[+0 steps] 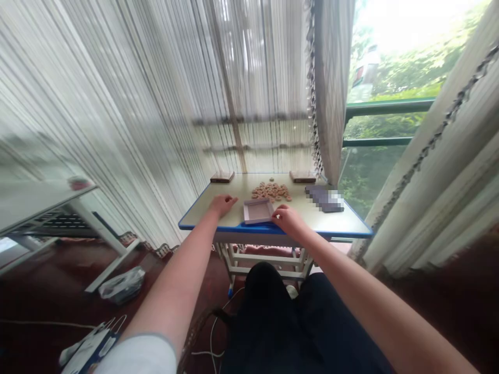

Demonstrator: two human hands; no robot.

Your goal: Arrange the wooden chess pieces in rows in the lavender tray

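Head camera looked down over my lap at both arms stretched forward, elbows nearly straight. My right hand (289,217) lay knuckles up at the near right corner of a shallow square grey tray (258,211), its fingers curled down against the tray's right rim. I could not tell whether they pinched that rim or only touched it. My left hand (223,203) rested palm down on the pale tabletop with a blue edge (202,215), just left of the tray and apart from it, fingers loosely bent and holding nothing.

The tray sat at the near edge of the table, between my hands, and looked bare inside. Just beyond it lay a loose pile of small round tan wooden pieces (272,191), near the table's middle. At the far edge stood two dark brown flat wooden blocks, one to the left (222,177) and one to the right (303,176). A dark flat object (324,199), blurred, lay right of the pile. Pale striped curtains (175,104) hung behind the table.
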